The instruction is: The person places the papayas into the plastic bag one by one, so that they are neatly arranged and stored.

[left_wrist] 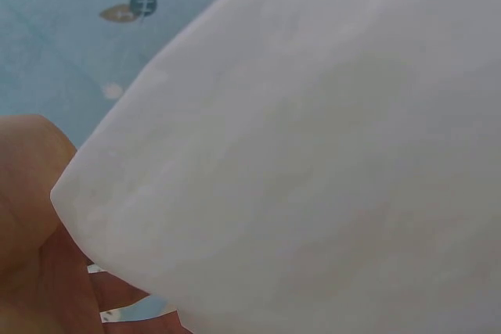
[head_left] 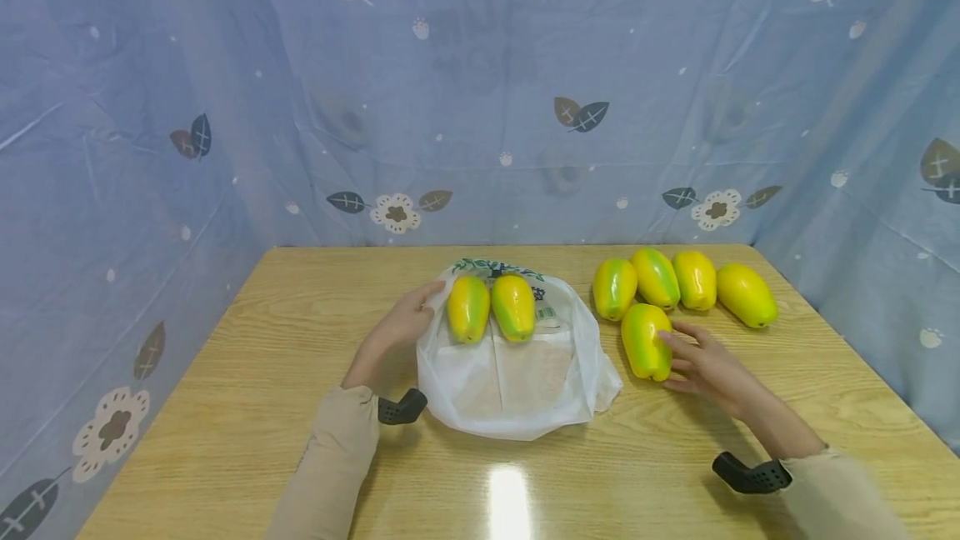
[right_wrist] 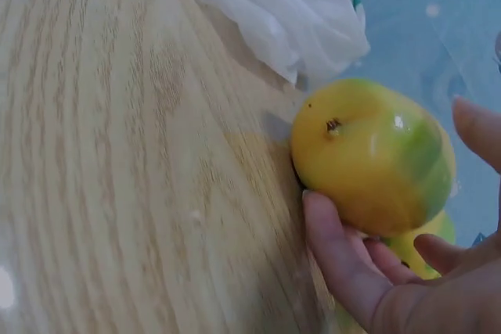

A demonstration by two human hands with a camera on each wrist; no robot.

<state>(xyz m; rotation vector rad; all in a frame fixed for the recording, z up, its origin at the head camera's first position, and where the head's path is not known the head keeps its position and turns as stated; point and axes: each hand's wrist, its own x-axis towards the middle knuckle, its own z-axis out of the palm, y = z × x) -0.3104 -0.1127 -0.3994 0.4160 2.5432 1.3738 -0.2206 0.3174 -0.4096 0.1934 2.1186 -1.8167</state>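
A white plastic bag (head_left: 498, 386) lies with its mouth spread, and two yellow-green papayas (head_left: 468, 309) sit inside near its far rim. My left hand (head_left: 405, 319) pinches the bag's left edge; in the left wrist view the white film (left_wrist: 258, 162) fills most of the picture, between thumb and fingers. Right of the bag, my right hand (head_left: 708, 365) is at the side of a single papaya (head_left: 647, 342). In the right wrist view its fingers (right_wrist: 333, 244) reach to the underside of this papaya (right_wrist: 368, 154), and the thumb is spread apart from it.
Behind the nearest papaya, several more papayas (head_left: 693, 280) form a row at the back right of the wooden table (head_left: 300, 307). A blue patterned curtain (head_left: 480, 90) hangs along the table's back and sides.
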